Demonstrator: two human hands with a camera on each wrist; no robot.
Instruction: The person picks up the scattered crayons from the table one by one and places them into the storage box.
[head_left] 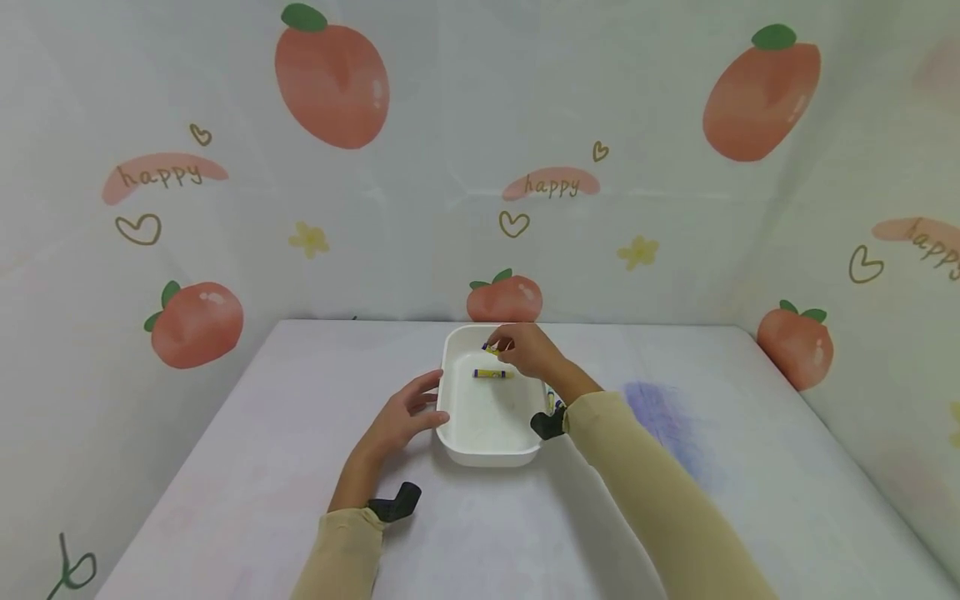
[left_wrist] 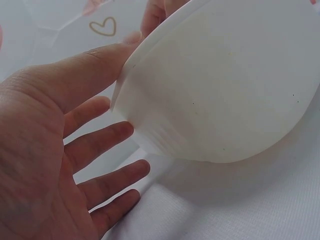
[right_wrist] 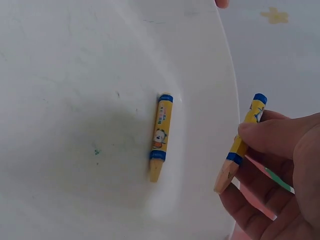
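Note:
A white plastic tray stands on the table. My left hand is at its left side, fingers spread and fairly straight; in the left wrist view the thumb touches the rim and a fingertip meets the outer wall. Over the far part of the tray, my right hand pinches a crayon in a yellow wrapper with blue bands, its bare tip pale peach and pointing down in the right wrist view. Another yellow-wrapped crayon with a dull yellow tip lies on the tray's floor.
More crayons lie just right of the tray, partly hidden by the right wrist. The table has a white cover with a purple-blue smudge at the right. A fruit-printed sheet hangs behind. Black straps sit on both wrists.

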